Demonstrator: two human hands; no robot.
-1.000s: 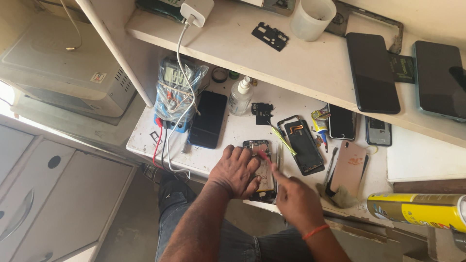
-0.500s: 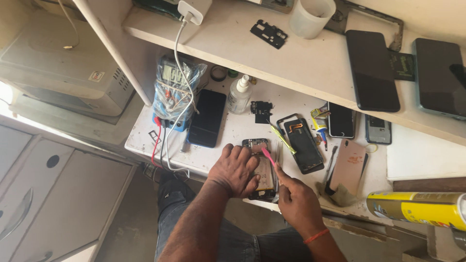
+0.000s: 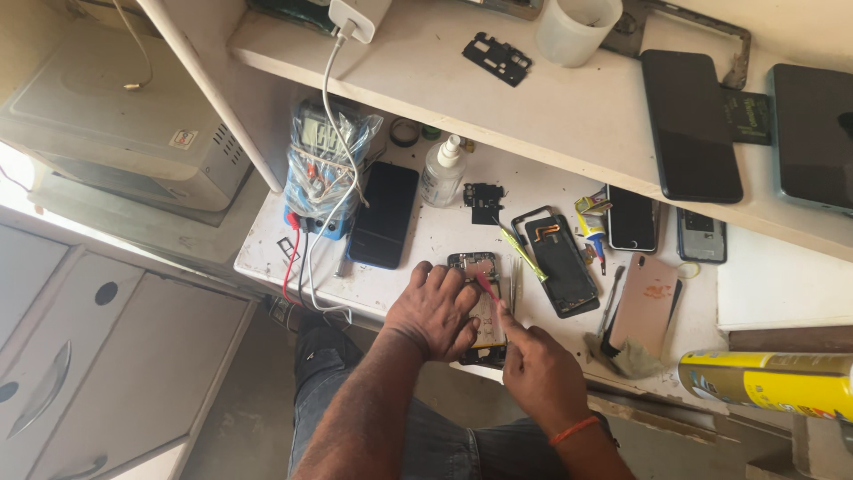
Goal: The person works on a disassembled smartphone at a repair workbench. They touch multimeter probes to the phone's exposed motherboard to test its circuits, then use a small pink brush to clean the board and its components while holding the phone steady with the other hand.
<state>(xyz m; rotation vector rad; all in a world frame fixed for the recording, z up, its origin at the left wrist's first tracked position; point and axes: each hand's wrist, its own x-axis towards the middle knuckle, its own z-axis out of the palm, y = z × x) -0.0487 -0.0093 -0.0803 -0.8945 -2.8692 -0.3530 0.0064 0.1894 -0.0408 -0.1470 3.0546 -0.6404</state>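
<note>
An opened phone [image 3: 481, 265] with its back off lies at the front of the white workbench [image 3: 444, 236]. My left hand [image 3: 435, 308] presses flat on its left side and covers much of it. My right hand [image 3: 536, 372] pinches a thin pink prying tool [image 3: 486, 284] whose tip touches the phone's exposed insides near the top. Metal tweezers [image 3: 514, 283] lie just right of the phone. A wrist with an orange band shows below my right hand.
A black phone [image 3: 383, 214], a plastic-wrapped multimeter [image 3: 322, 164] with red and black leads, a clear bottle [image 3: 442, 172], a black phone frame [image 3: 560, 263], a pink phone [image 3: 644, 303] and a yellow can [image 3: 769, 382] crowd the bench. The upper shelf [image 3: 569, 107] carries phones, a white cup [image 3: 575, 28] and a charger [image 3: 358, 15].
The pink tool's tip has shifted slightly up along the opened phone. My left hand keeps pressing in the same spot.
</note>
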